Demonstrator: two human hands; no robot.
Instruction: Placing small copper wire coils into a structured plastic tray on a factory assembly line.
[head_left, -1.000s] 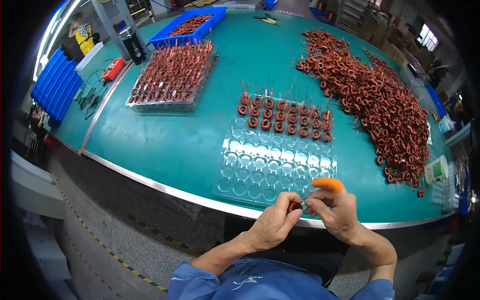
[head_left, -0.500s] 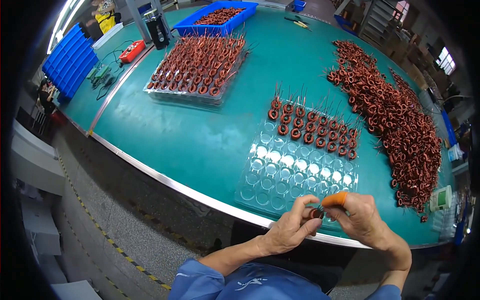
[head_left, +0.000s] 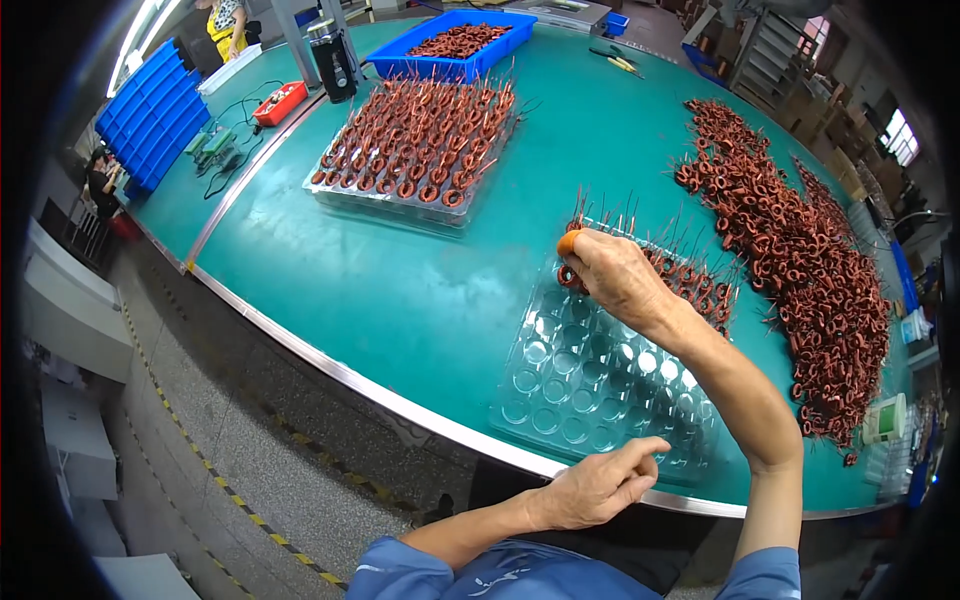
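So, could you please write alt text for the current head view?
A person's right hand is over reddish coils in a clear tray; the left hand is near its closest edge. A coil heap lies to the right.

I am looking at a green bench and a gray, speckly floor. Yellow-and-black tape is crossing it. A window is glowing right; long lights are shining left.

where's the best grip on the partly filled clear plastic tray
Probably hold the clear plastic tray by its left and right rims, toward the far end, coming in from both sides: it lies flat, and the wire-wound toroidal coils sit in its far rows, likely putting most weight there.
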